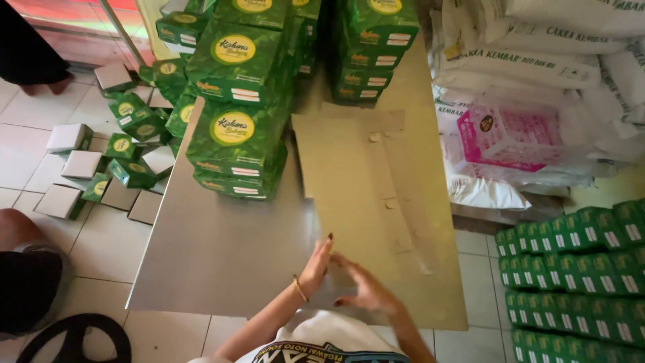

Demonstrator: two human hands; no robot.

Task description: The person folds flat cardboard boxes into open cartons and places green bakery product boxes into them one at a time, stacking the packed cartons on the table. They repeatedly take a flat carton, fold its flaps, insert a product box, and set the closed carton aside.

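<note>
Step in hand looks like laying out or picking up a flat sheet: both hands are down at the near edge of the metal table (222, 255), where the brown cardboard sheet (376, 222) begins. Left hand (316, 265) has fingers extended and close together, tips on the cardboard's near left corner; right hand (366, 290) lies spread flat just beside it, palm down. Neither hand is closed around anything, as far as the motion blur allows. Next move would need a pinch on the sheet edge, since it lies flat with little to grab. Cardboard is plain, creased, with small punched scraps on it, covering the table's right half up to the far edge. Stacked green boxes (235, 128) stand on the far left part, small green cartons (127, 161) lie on the floor
</note>
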